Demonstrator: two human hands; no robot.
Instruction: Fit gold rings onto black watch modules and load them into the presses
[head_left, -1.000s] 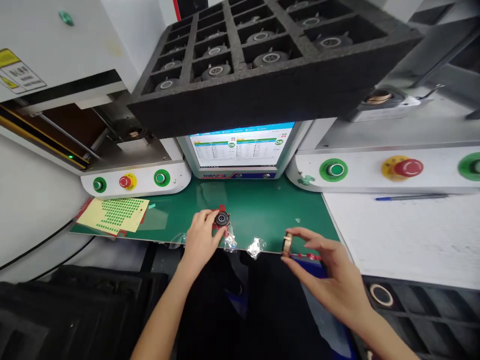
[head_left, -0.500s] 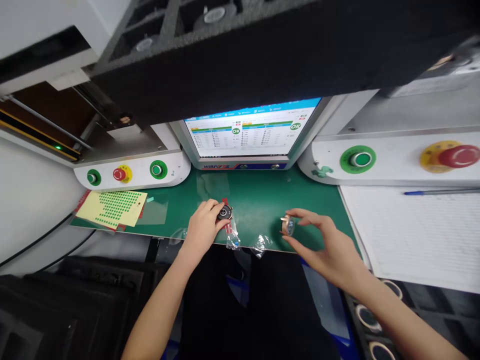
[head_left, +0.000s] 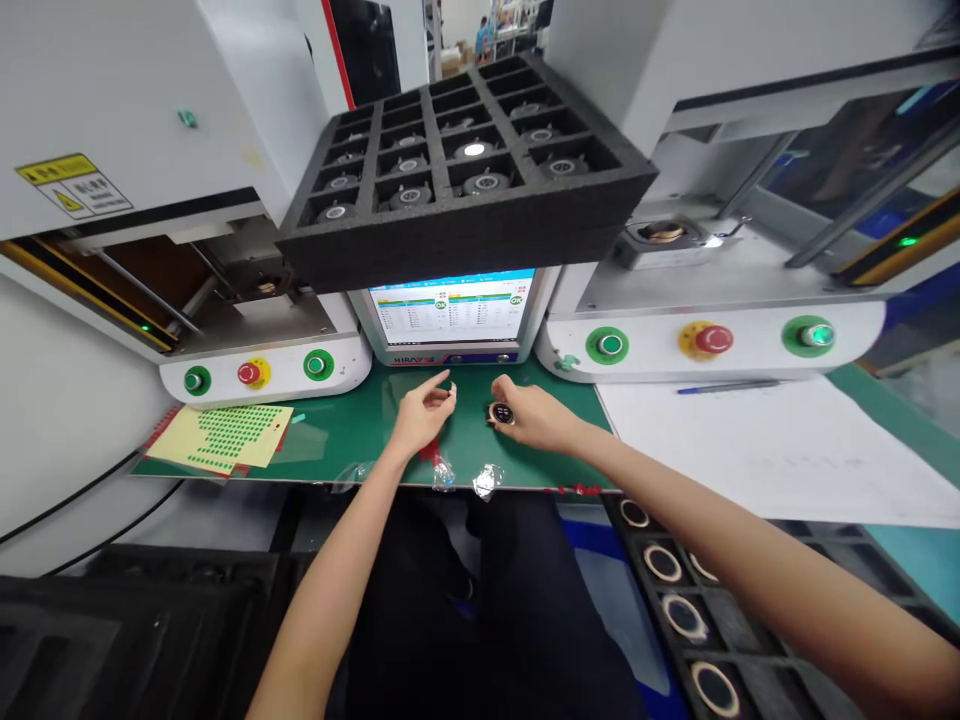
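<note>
My right hand (head_left: 536,412) holds a round watch (head_left: 501,413) with a dark face, lit digits and a gold-coloured rim, just above the green mat (head_left: 525,455). To its left, my left hand (head_left: 424,415) has its thumb and a fingertip closed on something small and pale (head_left: 452,390), too small to make out; its index finger points forward. Two crumpled clear plastic pieces lie at the mat's front edge, one (head_left: 444,474) below my left hand and the other (head_left: 487,481) between the hands.
A black foam tray (head_left: 465,235) of round parts stands before the screen (head_left: 457,315). Machines with green and red buttons (head_left: 712,340) flank it. A yellow sticker sheet (head_left: 225,437) lies left, paper and a pen (head_left: 705,388) right. Another tray (head_left: 720,625) of watches sits low right.
The view has shifted, showing more of the foam tray and right machine. My hands are closer together. The right hand's watch is turned face up; the left hand's dark watch back no longer shows.
</note>
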